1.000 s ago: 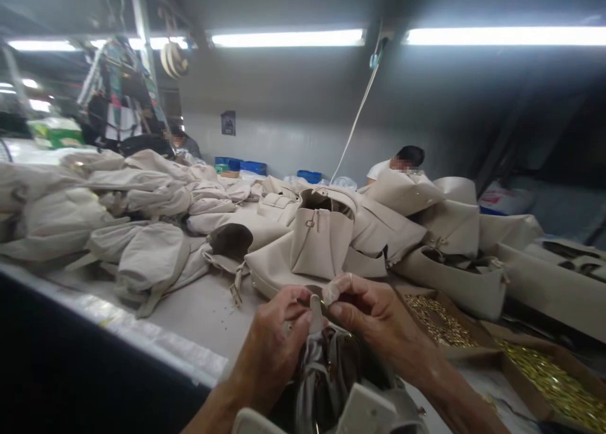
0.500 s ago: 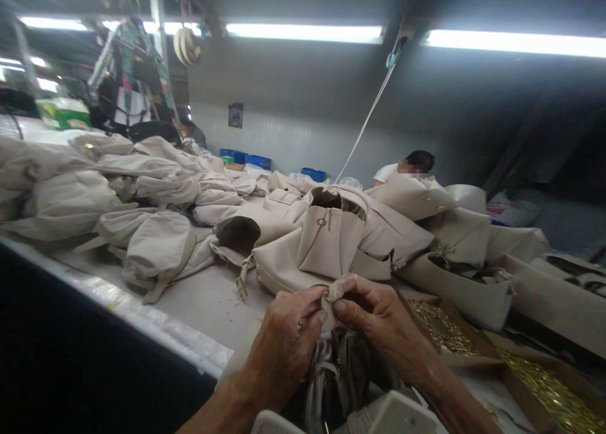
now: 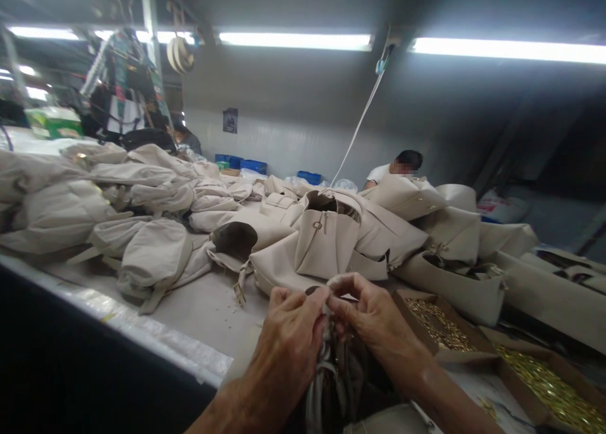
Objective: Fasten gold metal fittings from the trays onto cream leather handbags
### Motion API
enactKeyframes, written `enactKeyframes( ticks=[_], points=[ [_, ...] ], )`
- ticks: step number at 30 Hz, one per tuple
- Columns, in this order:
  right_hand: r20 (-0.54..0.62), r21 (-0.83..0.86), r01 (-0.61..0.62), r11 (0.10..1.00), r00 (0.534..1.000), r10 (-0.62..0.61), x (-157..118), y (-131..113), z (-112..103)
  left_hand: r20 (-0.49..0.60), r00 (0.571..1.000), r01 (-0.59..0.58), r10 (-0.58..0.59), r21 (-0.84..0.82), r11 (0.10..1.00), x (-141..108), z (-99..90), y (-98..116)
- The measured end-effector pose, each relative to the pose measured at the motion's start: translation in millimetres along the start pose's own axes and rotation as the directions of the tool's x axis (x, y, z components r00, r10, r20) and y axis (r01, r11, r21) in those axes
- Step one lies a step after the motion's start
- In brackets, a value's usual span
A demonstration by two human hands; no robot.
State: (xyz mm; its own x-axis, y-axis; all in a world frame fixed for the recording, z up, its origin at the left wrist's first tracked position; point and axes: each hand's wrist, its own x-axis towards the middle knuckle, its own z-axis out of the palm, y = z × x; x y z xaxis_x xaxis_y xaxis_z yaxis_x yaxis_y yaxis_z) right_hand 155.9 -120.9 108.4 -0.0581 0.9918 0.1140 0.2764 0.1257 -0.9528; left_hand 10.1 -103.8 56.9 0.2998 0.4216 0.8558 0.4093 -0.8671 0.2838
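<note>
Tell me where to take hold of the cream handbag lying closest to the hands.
Grip the cream handbag by its rounded near edge, coming from the side of the bench next to the left hand. That edge lies free, while an upright bag seems to rest on its far part and the buckled strap is loose.

Cream was seen on the handbags (image 3: 326, 245), gold on the small fittings (image 3: 549, 377) heaped in brown cardboard trays (image 3: 514, 390), and blue on the distant plastic bins (image 3: 253, 166).
</note>
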Motion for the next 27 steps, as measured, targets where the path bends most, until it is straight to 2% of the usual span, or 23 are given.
enactKeyframes(
  ticks=[3, 5, 7, 9, 12, 14, 17, 19, 22, 24, 27],
  points=[
    [0.054, 0.004, -0.053, 0.999, 0.997, 0.053, -7.5, -4.9, 0.0, 0.043, 0.999, -0.016, 0.017, -0.045, 0.999, 5.0, 0.3, -0.3],
    [0.022, 0.039, -0.078, 0.996, 0.997, 0.077, -15.1, -7.5, 2.8, 0.095, 0.995, 0.046, -0.04, -0.062, 0.997, 8.3, -4.7, 0.9],
    [-0.033, 0.119, -0.099, 0.988, 0.994, 0.104, -23.4, -8.7, 7.3, 0.207, 0.966, 0.172, -0.155, -0.065, 0.983, 9.4, -17.1, 4.5],
    [-0.069, 0.198, -0.095, 0.976, 0.992, 0.11, -31.1, -8.7, 11.8, 0.347, 0.918, 0.221, -0.192, -0.045, 0.974, 5.0, -34.9, 9.0],
    [-0.108, 0.206, -0.039, 0.978, 0.992, 0.063, -40.5, -8.4, 16.4, 0.502, 0.863, 0.068, -0.059, 0.001, 0.998, -16.1, -59.8, 11.5],
    [-0.134, 0.147, 0.004, 0.989, 0.991, 0.016, -45.7, -8.8, 17.7, 0.545, 0.837, 0.037, -0.047, 0.029, 0.999, -36.5, -69.4, 8.1],
    [-0.145, 0.003, 0.05, 0.999, 0.988, -0.049, -52.7, -8.4, 18.0, 0.552, 0.816, 0.171, -0.172, 0.054, 0.984, -60.9, -74.7, 0.8],
    [-0.05, -0.141, 0.059, 0.988, 0.997, -0.066, -57.1, -5.2, 18.5, 0.529, 0.81, 0.268, -0.253, 0.051, 0.962, -66.1, -75.4, -0.6],
    [0.162, -0.347, 0.102, 0.932, 0.986, -0.048, -60.9, 5.5, 23.3, 0.44, 0.836, 0.352, -0.328, 0.028, 0.935, -60.9, -75.4, 3.8],
    [0.238, -0.373, 0.119, 0.92, 0.971, -0.03, -59.9, 13.8, 30.1, 0.408, 0.828, 0.413, -0.386, 0.023, 0.91, -56.4, -74.6, 8.0],
    [0.269, -0.27, 0.114, 0.956, 0.962, -0.038, -53.0, 19.9, 42.6, 0.397, 0.801, 0.493, -0.448, -0.015, 0.87, -55.6, -71.7, 10.7]
  ],
)
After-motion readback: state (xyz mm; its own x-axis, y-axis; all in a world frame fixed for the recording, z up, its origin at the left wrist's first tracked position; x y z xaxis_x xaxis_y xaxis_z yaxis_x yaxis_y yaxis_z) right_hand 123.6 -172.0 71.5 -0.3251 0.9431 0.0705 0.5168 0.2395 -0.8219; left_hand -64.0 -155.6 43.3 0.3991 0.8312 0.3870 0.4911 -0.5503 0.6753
